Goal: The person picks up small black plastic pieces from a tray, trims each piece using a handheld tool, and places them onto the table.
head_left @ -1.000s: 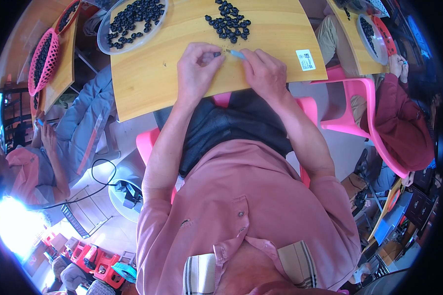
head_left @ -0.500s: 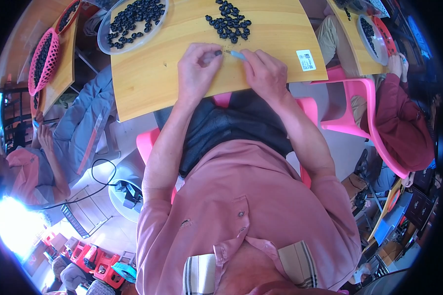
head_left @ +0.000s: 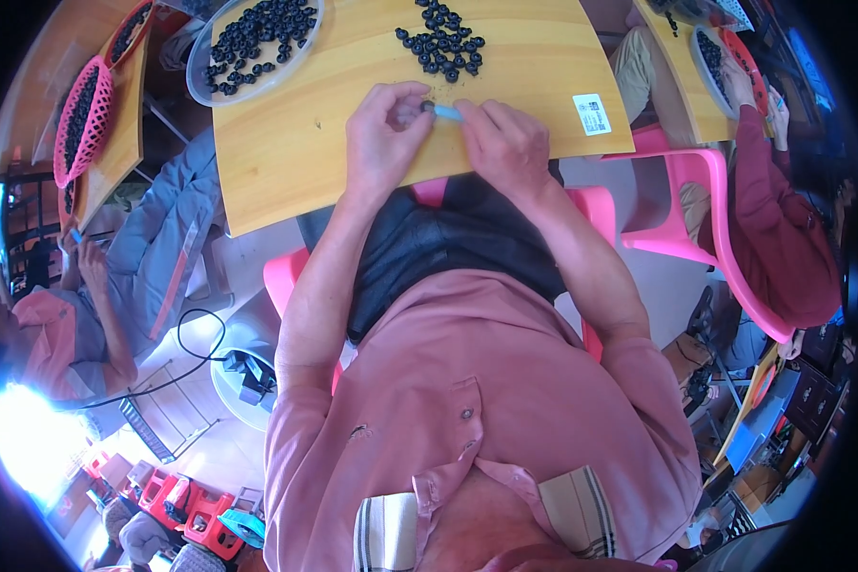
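My left hand (head_left: 381, 138) pinches a small dark round piece (head_left: 427, 107) between thumb and fingertips, just above the table. In my right hand (head_left: 510, 143), the closed fingers grip a slim tool with a light blue handle (head_left: 446, 112). Its tip meets the dark piece; the tip itself is too small to make out. Beyond my hands a loose pile of small black ring-shaped parts (head_left: 442, 46) lies on the yellow wooden table (head_left: 305, 172). Tiny crumbs are scattered between the pile and my fingers.
A clear round tub (head_left: 196, 78) of similar black parts stands at the table's far left. A white label (head_left: 591, 114) is stuck near the right edge. Co-workers sit on both sides, beside a pink basket (head_left: 95, 143) and a pink chair (head_left: 715, 219).
My right hand has moved slightly left, bringing the tool's tip onto the dark piece. The left hand stays nearly in place. At right, a co-worker's hand has reached into a tub.
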Tool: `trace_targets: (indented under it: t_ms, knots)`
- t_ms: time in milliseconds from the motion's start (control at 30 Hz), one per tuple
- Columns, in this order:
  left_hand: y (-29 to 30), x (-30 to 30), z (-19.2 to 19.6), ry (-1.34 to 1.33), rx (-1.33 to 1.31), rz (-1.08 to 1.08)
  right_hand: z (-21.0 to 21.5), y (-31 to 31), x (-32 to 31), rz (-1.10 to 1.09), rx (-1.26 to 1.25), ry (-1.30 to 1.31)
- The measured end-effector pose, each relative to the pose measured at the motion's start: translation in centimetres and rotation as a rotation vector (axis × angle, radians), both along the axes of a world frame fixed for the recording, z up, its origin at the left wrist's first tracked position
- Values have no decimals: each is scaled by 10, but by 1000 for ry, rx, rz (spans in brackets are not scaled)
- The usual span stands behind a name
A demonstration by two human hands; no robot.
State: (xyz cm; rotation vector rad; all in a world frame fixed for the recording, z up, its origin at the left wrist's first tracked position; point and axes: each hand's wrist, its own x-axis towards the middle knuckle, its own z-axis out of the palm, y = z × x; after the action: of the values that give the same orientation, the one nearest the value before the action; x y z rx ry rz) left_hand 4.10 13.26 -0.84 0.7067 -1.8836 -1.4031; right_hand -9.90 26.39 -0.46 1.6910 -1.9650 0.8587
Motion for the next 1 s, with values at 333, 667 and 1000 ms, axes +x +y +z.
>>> trace_targets:
  t_ms: [333, 667, 1000]
  knots:
    - [-1, -1, -5, 21, 57, -5, 0, -2, -2, -41, 26, -5]
    - [-5, 6, 1, 24, -116, 21, -3, -3, -8, -75, 28, -97]
    - [-134, 30, 44, -57, -329, 376, 1, 2, -8, -84, 19, -140]
